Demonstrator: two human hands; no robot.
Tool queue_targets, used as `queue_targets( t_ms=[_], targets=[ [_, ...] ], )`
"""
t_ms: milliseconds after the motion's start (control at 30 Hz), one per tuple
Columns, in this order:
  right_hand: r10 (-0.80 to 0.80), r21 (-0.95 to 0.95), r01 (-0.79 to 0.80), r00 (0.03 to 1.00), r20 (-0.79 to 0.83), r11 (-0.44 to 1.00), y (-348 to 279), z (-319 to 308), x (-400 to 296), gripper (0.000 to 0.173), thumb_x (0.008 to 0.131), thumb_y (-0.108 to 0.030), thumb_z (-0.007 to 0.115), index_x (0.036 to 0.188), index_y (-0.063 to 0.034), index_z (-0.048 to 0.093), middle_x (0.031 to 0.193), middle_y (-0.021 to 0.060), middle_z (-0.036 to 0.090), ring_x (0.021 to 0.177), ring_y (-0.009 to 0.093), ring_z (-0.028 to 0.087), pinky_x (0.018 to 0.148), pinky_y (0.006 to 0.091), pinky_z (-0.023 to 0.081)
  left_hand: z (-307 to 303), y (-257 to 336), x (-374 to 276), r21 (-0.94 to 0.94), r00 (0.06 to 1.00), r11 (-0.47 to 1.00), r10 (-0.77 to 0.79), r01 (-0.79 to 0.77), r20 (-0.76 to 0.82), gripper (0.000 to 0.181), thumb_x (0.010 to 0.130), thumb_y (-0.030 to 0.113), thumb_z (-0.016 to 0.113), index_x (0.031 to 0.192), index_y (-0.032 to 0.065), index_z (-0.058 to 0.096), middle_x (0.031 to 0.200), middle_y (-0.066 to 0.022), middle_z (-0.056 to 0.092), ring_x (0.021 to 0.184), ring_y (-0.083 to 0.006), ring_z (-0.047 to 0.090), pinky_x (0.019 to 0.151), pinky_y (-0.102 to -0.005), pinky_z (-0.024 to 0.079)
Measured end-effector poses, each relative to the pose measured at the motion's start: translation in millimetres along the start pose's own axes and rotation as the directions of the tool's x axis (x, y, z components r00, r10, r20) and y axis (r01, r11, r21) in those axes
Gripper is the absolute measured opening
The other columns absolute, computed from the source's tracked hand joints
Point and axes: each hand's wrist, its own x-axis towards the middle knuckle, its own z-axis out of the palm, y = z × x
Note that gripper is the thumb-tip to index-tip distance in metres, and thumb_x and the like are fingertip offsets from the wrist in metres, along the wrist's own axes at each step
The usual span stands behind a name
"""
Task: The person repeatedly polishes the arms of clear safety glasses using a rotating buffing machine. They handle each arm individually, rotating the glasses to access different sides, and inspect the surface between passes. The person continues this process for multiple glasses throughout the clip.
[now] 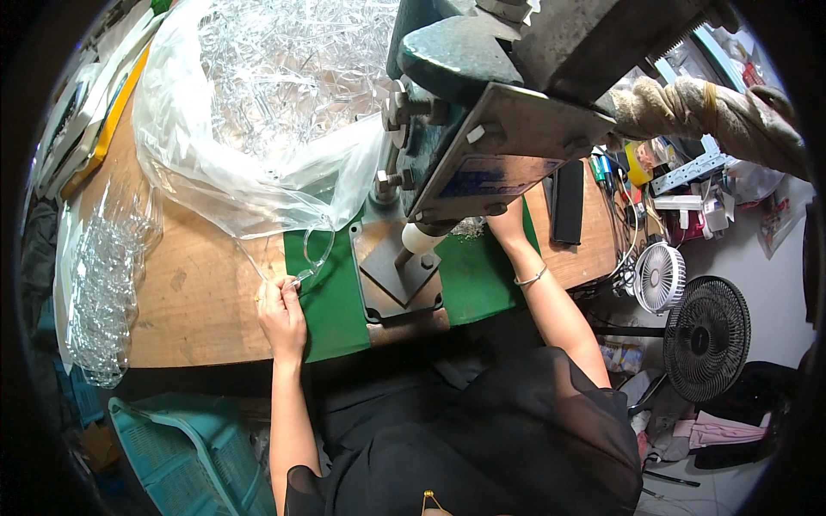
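Note:
My left hand (282,316) pinches a thin clear plastic strand (314,261) left of the press, over the edge of the green mat (335,316). The strand loops up towards the large bag. Between my arms stands a bench press (477,148) with bolts and a metal plate on its head. Under the head, a white cylinder (423,238) sits above a diamond-shaped metal plate (400,274) on the base. My right hand (508,222) reaches behind the press head, and its fingers are hidden there. Small pale scraps (469,228) lie beside it on the mat.
A big translucent bag (193,187) of clear plastic strands (290,77) fills the back left of the wooden table (193,303). More clear strands (106,290) lie at the left edge. A black case (566,203), a white fan (658,277) and a black fan (706,338) are right. Below left is a teal basket (174,451).

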Motion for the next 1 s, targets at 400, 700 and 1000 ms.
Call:
queue_targets(
  t_ms=[400, 700, 1000],
  targets=[
    [-0.182, 0.38, 0.0, 0.878, 0.444, 0.925, -58, 10, 42, 0.04, 0.086, -0.024, 0.052, 0.118, -0.0012, 0.045, 0.111, 0.0145, 0.053, 0.103, 0.027, 0.051, 0.089, 0.0393, 0.042, 16, 70, -49, 0.123, 0.927, 0.946, 0.259, -0.301, 0.271, 0.061, 0.069, 0.022, 0.07, 0.117, -0.0038, 0.044, 0.117, -0.019, 0.048, 0.115, -0.0346, 0.041, 0.099, -0.0475, 0.028],
    [-0.077, 0.721, -0.576, 0.759, 0.647, 0.384, -119, 65, 45, 0.034, 0.089, -0.024, 0.048, 0.114, -0.0027, 0.054, 0.098, 0.0066, 0.058, 0.082, 0.01, 0.051, 0.074, 0.0235, 0.042, 38, 64, -35, 0.105, 0.941, 0.958, 0.233, -0.265, 0.245, 0.072, 0.052, 0.033, 0.08, 0.108, -0.005, 0.055, 0.106, -0.02, 0.059, 0.106, -0.0324, 0.053, 0.096, -0.0463, 0.033],
    [0.044, 0.428, -0.414, 0.758, 0.65, 0.803, -117, 58, 56, 0.021, 0.082, -0.022, 0.058, 0.09, -0.0027, 0.058, 0.08, 0.0022, 0.058, 0.073, 0.012, 0.052, 0.081, 0.0311, 0.039, 40, 66, -38, 0.138, 0.929, 0.94, 0.27, -0.311, 0.254, 0.071, 0.056, 0.039, 0.077, 0.106, -0.0052, 0.055, 0.106, -0.0186, 0.058, 0.106, -0.0304, 0.053, 0.095, -0.0476, 0.033]
  ],
)
